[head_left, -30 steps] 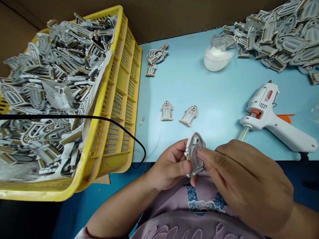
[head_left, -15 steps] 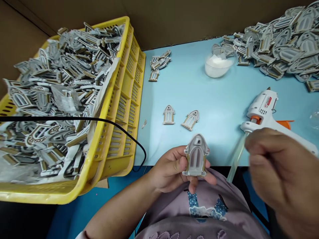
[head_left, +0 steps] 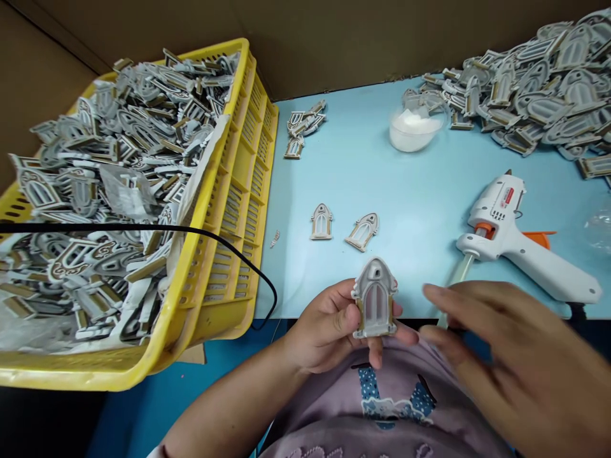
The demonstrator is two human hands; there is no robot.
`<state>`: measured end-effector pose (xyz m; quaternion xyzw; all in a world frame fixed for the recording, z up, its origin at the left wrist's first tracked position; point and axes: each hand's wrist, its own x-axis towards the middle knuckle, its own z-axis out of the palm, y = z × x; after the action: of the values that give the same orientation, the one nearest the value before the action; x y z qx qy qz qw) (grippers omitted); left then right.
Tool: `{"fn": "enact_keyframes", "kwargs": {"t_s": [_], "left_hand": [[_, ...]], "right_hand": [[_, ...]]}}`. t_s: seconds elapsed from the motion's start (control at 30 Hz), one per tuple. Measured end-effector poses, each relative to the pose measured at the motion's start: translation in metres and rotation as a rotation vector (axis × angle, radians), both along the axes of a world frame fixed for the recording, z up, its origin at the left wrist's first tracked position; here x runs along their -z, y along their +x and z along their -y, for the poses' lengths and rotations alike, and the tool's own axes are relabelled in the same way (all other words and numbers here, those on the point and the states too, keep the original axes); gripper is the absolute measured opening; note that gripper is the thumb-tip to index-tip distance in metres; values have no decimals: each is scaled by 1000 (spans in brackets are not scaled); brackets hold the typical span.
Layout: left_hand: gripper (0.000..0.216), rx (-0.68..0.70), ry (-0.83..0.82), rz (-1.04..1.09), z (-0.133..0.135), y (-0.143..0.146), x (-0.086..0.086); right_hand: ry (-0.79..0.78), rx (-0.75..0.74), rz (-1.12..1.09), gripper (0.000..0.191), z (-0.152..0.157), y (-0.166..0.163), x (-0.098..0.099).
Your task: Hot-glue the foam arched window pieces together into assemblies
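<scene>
A yellow basket [head_left: 224, 210] is seen over the left edge of the light blue surface [head_left: 420, 184], heaped with grey arched parts [head_left: 109, 159]. A black cable [head_left: 214, 236] is draped across the heap and over the basket's wall, down past the near edge of the surface. A small cluster of parts [head_left: 303, 127] is found near the far edge, just beside the basket. Two small arched frames [head_left: 321, 222] [head_left: 363, 230] are laid flat side by side toward the middle of the surface, a little apart. Just in front of the near edge, a grey window piece [head_left: 375, 299] is held upright in the left hand [head_left: 329, 327]. The grip is closed on it, with the thumb pressed on its left side and the fingers wrapped behind and beneath. A clear bowl [head_left: 414, 127] with white contents is set near the far edge. The right hand [head_left: 506, 362] is blurred and is held low at the near edge, just right of the piece and not touching it. Its grip is open, the fingers are stretched toward the piece, and nothing is seen in it. A white glue gun [head_left: 515, 238] is laid on its side near the right end of the near edge, just beyond that hand. A large pile of parts [head_left: 534, 89] is spread over the far right corner.
</scene>
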<state>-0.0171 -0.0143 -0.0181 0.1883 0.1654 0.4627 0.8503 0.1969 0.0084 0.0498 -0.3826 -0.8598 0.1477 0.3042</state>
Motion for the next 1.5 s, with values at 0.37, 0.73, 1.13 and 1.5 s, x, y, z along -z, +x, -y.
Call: {"fn": "enact_keyframes", "kwargs": {"t_s": [0.37,0.73,1.13,1.5], "left_hand": [[47,-46,-82,-125,1,0,-3],[42,5,-92,0,2,1,0],[45,-11,-87,15,1,5,-3],[37,-127,96,-304,4,13,2]], "right_hand": [[51,-92,-131,37,14,-31,19],[-52,-48,-240,26,10,-32,8],[-59,69,-178,13,-1,-18,-4],[150,257,-103,5,-6,-44,7]]}}
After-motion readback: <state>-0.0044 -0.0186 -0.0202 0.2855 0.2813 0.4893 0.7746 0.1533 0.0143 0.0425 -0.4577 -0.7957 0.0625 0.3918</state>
